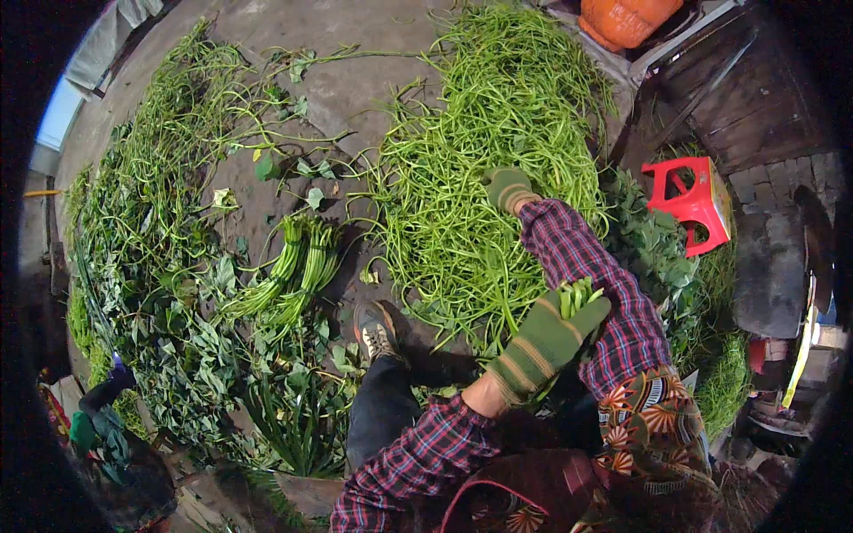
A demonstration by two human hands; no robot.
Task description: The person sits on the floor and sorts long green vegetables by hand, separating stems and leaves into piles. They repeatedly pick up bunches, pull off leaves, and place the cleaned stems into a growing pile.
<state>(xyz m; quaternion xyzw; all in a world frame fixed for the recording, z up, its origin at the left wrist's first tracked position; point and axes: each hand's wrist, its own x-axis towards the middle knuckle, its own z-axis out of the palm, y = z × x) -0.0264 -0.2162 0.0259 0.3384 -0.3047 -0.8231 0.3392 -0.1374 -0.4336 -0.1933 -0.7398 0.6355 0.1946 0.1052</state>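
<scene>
My left hand [543,346], in a green and tan striped knit glove, is closed around a small bunch of green leaf stalks [577,297]; their thick ends stick out past the fingers. Farther out, my right hand [510,188] wears a matching glove and reaches onto a large heap of loose green stalks [476,146]. Its fingertips are hidden, so whether it grips a stalk cannot be told. To the left on the ground lie two tied bundles of stalks [303,266], side by side.
Leafy vines [180,320] spread over the ground at left. A red plastic stool [690,203] lies tipped at right beside more leaves [656,246]. An orange container [626,23] stands at the far right. My shoe [375,331] is between the bundles and the heap. Part of another person [103,426] shows at lower left.
</scene>
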